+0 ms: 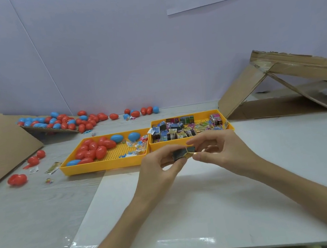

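Observation:
Both my hands hold one small dark printed box point(182, 152) above the table, just in front of the yellow trays. My left hand point(159, 163) grips its left end with curled fingers and thumb. My right hand point(217, 148) pinches its right, gold-edged end between thumb and fingers. Behind them the right yellow tray point(230, 129) holds several small printed boxes point(172, 132). The left yellow tray point(102, 166) holds red and blue plastic eggs point(94, 149) and small wrapped toys point(137, 146).
Loose red and blue eggs point(71, 120) pile at the back left on cardboard. More red eggs point(17, 180) and paper slips lie left of the trays. A cardboard flap point(0, 144) leans at left; an opened cardboard box point(277, 89) stands at right. A white sheet point(190, 213) covers the table's front.

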Motion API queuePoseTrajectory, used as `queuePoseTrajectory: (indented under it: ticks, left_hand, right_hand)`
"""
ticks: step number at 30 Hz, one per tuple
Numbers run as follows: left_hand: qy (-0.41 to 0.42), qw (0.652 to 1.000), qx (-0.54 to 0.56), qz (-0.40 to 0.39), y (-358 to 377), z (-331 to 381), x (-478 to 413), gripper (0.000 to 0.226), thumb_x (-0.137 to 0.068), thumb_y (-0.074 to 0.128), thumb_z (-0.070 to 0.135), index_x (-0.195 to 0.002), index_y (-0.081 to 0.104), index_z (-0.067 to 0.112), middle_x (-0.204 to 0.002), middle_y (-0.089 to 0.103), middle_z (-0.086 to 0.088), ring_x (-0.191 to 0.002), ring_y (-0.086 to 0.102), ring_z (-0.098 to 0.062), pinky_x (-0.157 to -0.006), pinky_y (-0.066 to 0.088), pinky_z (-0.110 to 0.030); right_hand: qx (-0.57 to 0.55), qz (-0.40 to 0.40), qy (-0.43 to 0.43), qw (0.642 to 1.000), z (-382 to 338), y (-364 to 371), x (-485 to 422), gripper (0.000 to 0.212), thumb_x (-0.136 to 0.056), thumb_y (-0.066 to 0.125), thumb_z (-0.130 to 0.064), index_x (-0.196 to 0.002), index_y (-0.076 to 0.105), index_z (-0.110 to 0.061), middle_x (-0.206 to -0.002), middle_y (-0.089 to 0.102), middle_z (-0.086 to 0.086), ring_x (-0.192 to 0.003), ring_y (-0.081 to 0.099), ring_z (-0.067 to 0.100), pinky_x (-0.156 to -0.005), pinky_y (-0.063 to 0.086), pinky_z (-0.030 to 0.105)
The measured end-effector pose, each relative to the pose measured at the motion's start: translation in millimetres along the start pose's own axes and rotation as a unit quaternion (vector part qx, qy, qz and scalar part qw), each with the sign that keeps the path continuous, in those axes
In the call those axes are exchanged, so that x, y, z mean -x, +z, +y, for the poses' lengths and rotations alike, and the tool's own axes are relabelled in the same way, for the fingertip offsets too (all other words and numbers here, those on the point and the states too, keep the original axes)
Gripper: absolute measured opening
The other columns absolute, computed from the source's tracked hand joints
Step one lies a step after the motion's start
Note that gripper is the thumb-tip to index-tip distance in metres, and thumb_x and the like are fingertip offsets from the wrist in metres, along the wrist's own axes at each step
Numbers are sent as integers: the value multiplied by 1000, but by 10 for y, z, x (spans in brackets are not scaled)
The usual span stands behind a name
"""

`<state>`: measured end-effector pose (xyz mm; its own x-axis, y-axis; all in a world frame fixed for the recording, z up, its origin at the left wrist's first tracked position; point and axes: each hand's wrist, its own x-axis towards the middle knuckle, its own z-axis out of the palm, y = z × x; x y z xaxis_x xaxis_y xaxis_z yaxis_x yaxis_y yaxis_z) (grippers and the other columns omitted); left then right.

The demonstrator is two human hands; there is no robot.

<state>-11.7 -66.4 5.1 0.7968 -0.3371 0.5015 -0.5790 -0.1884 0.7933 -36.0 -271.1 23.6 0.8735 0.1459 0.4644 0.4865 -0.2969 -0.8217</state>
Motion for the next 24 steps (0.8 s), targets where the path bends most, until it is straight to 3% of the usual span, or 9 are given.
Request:
queuePoseTrajectory:
  ticks: [5, 13, 19, 24]
  left_hand:
    - [11, 1000, 2, -2, -11, 9, 1, 33, -88, 74, 1, -114, 74, 20, -106, 76, 11, -104, 71, -10, -89, 56, -21]
    - [15, 1000, 4, -5, 2, 22, 13, 39, -89, 72, 0, -120, 72, 24, -111, 75, 13, -107, 70, -5, -91, 54, -19]
    - [16, 1000, 0, -6, 2, 22, 12, 40, -90, 72, 1, -124, 71, 22, -115, 74, 10, -108, 69, -5, -93, 56, -23]
    - [16, 1000, 9, -3, 10, 35, 12, 35, -89, 73, 3, -119, 72, 23, -110, 76, 9, -101, 72, -9, -89, 58, -25]
  right_hand:
    - [17, 6, -34, 999, -12, -7, 7, 19, -83, 78, -1, -97, 79, -13, -92, 75, -1, -84, 72, 18, -76, 60, 34]
    - [1, 27, -39, 999, -7, -14, -3, 25, -75, 84, -6, -86, 77, -28, -86, 77, -2, -77, 73, 17, -76, 61, 37]
    - [-21, 22, -46, 998, -21, -11, 6, 24, -72, 84, -17, -81, 78, -38, -84, 76, -2, -76, 74, 18, -75, 61, 32]
    - [-47, 21, -37, 998, 20, -7, -1, 18, -73, 83, -18, -84, 79, -32, -84, 77, 1, -78, 75, 20, -75, 62, 32]
